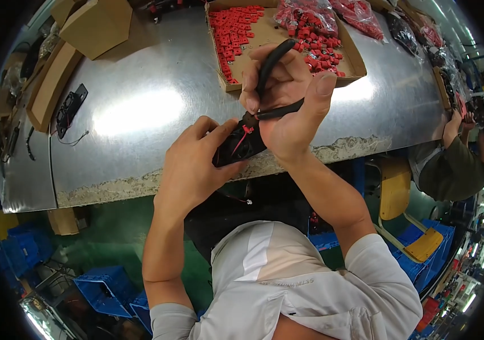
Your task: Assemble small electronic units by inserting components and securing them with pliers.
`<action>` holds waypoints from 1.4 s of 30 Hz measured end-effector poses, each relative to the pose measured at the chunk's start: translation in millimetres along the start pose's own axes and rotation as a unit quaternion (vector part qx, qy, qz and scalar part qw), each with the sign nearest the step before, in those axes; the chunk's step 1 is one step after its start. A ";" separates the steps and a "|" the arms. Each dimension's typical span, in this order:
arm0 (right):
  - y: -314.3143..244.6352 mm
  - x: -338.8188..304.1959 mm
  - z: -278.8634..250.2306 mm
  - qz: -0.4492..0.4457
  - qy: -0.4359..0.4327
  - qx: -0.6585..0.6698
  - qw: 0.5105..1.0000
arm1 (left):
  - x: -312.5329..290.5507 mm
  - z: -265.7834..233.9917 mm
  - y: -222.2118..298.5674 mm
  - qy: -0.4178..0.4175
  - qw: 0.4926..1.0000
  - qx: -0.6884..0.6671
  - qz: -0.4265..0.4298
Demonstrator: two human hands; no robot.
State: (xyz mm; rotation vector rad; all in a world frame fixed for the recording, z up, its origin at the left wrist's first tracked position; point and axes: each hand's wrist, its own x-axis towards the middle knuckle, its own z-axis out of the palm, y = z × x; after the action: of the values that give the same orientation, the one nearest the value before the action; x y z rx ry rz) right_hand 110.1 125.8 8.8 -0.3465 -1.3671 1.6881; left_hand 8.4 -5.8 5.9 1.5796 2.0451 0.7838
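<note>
At the table's near edge, my left hand (190, 161) grips a small black cooling fan (244, 148) by its side, with fingers on top and the thumb below. A red wire (239, 143) crosses the fan's face. In my right hand (294, 116) is a pair of black-handled pliers (275, 61); its handles are spread apart, one by the fingers and one by the thumb. The pliers' head meets the fan's upper corner, beside a small red piece (247, 129). What the jaws touch is too small to make out. A white plug (248, 202) on a thin lead hangs below the fan.
A shallow cardboard tray (361, 69) of red plastic parts, some bagged, lies beyond my hands. Another black fan (71, 107) rests on the metal table (123, 153) at left, near cardboard boxes (97, 28). A co-worker (451, 164) is at far right, past a yellow chair (395, 187).
</note>
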 end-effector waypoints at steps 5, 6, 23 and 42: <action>0.7 -0.2 -0.3 -0.008 -0.007 -0.027 1.000 | 0.2 0.7 -0.7 0.002 1.000 0.000 -0.003; 0.8 0.1 -0.1 -0.008 -0.007 -0.027 1.000 | 0.2 1.1 -1.4 0.005 1.000 -0.001 0.000; 6.7 -1.8 7.1 -0.024 -0.013 -0.065 0.997 | 3.1 0.1 -2.2 -0.015 1.000 -0.014 -0.012; -20.4 31.9 -14.9 0.136 -0.425 -0.006 0.895 | 56.3 -35.3 -43.5 -0.249 0.954 -0.130 0.103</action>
State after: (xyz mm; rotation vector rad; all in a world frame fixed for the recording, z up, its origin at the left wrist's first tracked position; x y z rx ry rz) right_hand 112.4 159.4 31.6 0.2616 -2.0190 2.1869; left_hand -59.9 34.5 3.1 1.6487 1.3798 0.6124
